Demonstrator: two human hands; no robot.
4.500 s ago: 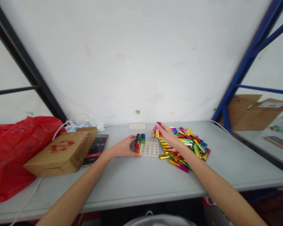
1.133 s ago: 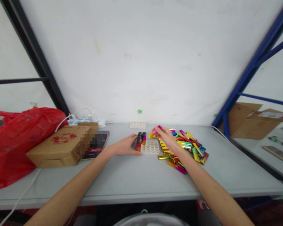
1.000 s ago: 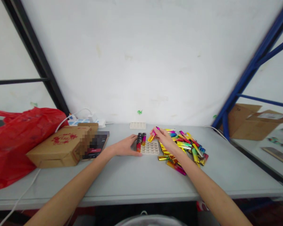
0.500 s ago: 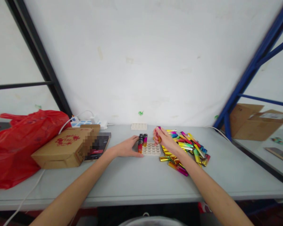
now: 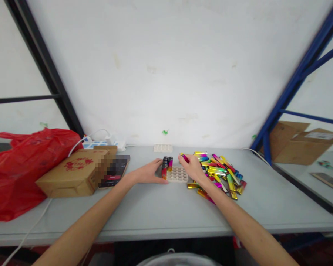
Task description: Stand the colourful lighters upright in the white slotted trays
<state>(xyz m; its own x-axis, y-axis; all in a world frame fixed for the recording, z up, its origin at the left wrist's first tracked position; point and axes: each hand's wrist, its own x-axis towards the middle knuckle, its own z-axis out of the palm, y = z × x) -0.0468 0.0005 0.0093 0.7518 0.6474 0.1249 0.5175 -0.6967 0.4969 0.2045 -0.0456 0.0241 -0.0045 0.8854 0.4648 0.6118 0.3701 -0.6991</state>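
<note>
A white tray with rows of square holes [image 5: 178,174] lies on the grey table. Several black-topped lighters stand upright at its left end, including a red one [image 5: 164,172] and a purple-and-yellow one [image 5: 170,164]. My left hand [image 5: 151,172] curves around that end, with the thumb at the front corner and the fingers behind the lighters. Just right of the tray, my right hand [image 5: 192,167] pinches a purple lighter [image 5: 185,158]; the hand covers its lower part. Beside and partly under my right forearm spreads a pile of shiny multicoloured lighters [image 5: 218,171].
Behind the tray sits a second white tray [image 5: 162,148] near the wall. On the left are a cardboard box [image 5: 69,171], a red plastic bag [image 5: 30,166], a dark flat box [image 5: 118,171] and a power strip [image 5: 100,145]. A blue metal frame [image 5: 288,88] rises at right.
My right hand has turned over, so its back now faces up, with the purple lighter still pinched. Some lighters at the pile's near side have shifted. My left hand stays in place.
</note>
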